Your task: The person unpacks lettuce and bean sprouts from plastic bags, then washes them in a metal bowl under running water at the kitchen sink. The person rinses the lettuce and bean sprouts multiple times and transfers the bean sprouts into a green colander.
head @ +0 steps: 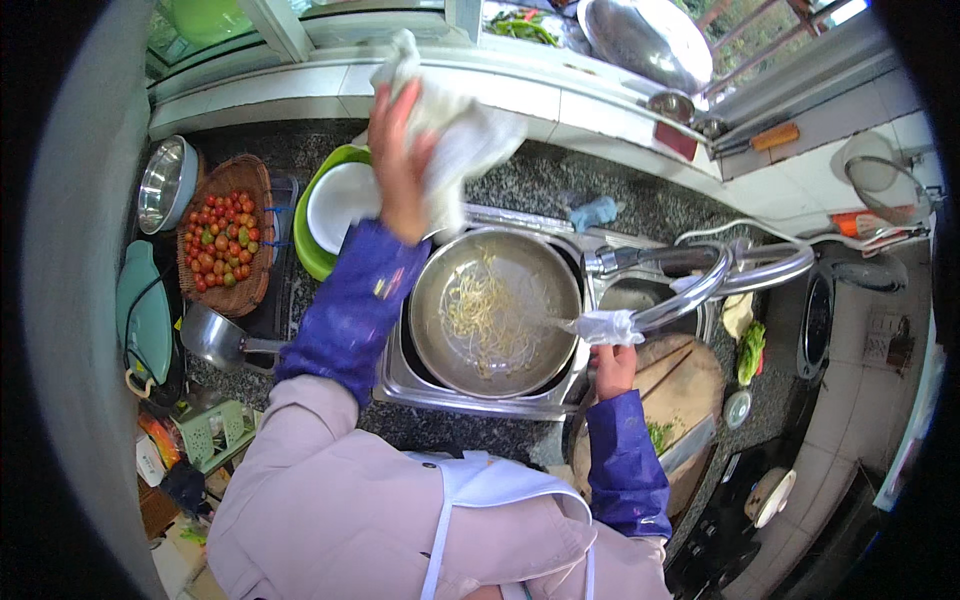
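Observation:
My left hand [401, 172] holds a white cloth [472, 142] over the back of the counter, left of the tap; hand and cloth are blurred. In the sink [480, 405] sits a round metal pan [547, 262] with bean sprouts [480, 307] and some water inside. Water runs into it from the curved tap [679, 304], whose spout end is wrapped in white material [606, 327]. My right hand [616, 371] is just below that wrapped end, at the pan's right side. Its fingertips are partly hidden, so I cannot tell what they grip.
A round wooden chopping board [679, 390] carries chopsticks, chopped greens and a cleaver [688, 444] at right. To the left stand a green basin [304, 240] with a white bowl [341, 210], a tomato basket [225, 292] and a metal ladle [214, 337]. A blue cloth [594, 214] lies behind the sink.

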{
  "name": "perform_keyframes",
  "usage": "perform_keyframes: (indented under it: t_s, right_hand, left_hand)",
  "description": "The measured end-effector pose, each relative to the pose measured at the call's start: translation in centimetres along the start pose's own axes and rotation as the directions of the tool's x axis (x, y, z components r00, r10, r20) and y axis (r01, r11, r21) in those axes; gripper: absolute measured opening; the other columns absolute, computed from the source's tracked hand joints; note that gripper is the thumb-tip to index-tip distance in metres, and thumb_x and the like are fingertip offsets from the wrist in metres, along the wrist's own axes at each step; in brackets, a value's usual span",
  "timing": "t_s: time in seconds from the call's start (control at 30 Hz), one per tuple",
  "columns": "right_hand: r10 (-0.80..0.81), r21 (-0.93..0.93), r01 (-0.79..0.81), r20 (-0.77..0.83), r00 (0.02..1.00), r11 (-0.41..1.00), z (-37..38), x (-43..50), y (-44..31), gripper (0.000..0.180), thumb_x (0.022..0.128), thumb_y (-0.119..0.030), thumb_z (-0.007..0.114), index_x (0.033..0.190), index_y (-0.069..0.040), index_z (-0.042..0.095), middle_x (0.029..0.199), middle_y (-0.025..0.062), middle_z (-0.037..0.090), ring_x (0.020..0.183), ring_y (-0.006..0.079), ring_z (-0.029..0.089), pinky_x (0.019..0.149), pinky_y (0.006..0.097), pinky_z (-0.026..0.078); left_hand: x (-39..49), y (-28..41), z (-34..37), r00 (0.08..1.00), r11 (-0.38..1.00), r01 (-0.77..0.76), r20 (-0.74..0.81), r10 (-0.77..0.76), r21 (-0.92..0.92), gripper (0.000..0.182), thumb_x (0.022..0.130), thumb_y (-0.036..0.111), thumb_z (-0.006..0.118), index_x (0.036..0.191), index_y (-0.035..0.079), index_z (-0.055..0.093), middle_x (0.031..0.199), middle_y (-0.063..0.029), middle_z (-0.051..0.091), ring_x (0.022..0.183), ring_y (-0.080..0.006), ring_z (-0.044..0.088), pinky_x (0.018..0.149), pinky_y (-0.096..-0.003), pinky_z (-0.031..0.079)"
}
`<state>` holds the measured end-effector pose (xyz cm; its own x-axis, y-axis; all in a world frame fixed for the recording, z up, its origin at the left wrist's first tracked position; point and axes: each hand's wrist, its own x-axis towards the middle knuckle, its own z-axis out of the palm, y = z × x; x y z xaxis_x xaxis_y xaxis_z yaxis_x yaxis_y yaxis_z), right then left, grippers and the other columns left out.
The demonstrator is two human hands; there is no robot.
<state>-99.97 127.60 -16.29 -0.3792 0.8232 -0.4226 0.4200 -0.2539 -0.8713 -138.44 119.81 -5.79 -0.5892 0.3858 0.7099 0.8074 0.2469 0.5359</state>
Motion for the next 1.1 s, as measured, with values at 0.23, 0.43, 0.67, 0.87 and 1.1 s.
perform_keyframes:
  t_s: [0.23,0.43,0.67,0.87,1.1]
  right_hand:
    - [-0.277,-0.405,0.286,0.083,0.957,0.868,2.2,3.6,-0.8,0.031,0.084,-0.010,0.063,0.114,-0.004,0.059,0.098,0.0137,0.066,0.092,0.0260,0.063,0.083,0.0358,0.048]
    - [-0.384,-0.645,0.257,-0.061,0.921,0.720,-1.0,5.0,-2.6,0.025,0.085,-0.019,0.061,0.110,-0.014,0.062,0.094,0.0135,0.068,0.083,0.0333,0.066,0.073,0.0417,0.050]
    - [-0.624,-0.296,0.645,0.173,0.762,0.705,-0.9,1.6,-2.9,0.033,0.083,-0.006,0.065,0.114,-0.003,0.056,0.105,0.0061,0.056,0.081,0.0147,0.053,0.071,0.0305,0.046]
    - [-0.536,0.151,0.680,0.743,0.401,0.718,7.0,-8.3,-3.6,0.013,0.093,-0.010,0.059,0.103,-0.002,0.058,0.094,0.0019,0.059,0.086,0.0105,0.053,0.077,0.0252,0.044]
    - [-0.245,0.272,0.686,0.960,-0.139,0.675,13.9,-21.7,1.7,0.017,0.092,-0.013,0.059,0.105,-0.001,0.058,0.095,0.0031,0.057,0.082,0.0097,0.051,0.073,0.0233,0.044]
  left_hand:
    - [2.4,0.6,4.0,0.976,0.969,0.191,0.077,-0.205,0.158,0.083,0.083,0.053,0.061,0.148,0.018,0.024,0.153,-0.0267,0.009,0.140,-0.0489,-0.001,0.102,-0.0717,0.000]
    - [-7.6,1.3,-8.1,0.931,0.933,0.198,0.241,-0.274,0.299,0.081,0.078,0.033,0.071,0.147,0.018,0.029,0.154,-0.0208,0.011,0.142,-0.0426,0.004,0.107,-0.0652,0.006]
    - [-23.5,7.6,-25.2,0.835,0.783,0.339,0.217,-0.506,0.522,0.050,0.080,0.028,0.067,0.128,0.016,0.055,0.146,-0.0113,0.037,0.140,-0.0351,0.024,0.111,-0.0561,0.017]
    - [-35.6,21.1,-36.1,0.829,0.628,0.498,-0.115,-0.548,0.598,0.034,0.085,0.027,0.065,0.117,0.016,0.062,0.142,-0.0088,0.041,0.137,-0.0314,0.030,0.110,-0.0559,0.022]
    - [-50.8,39.1,-46.4,0.620,0.152,0.765,-0.653,-0.435,0.625,0.027,0.081,0.025,0.067,0.106,0.014,0.066,0.131,-0.0085,0.050,0.133,-0.0323,0.035,0.108,-0.0526,0.027]
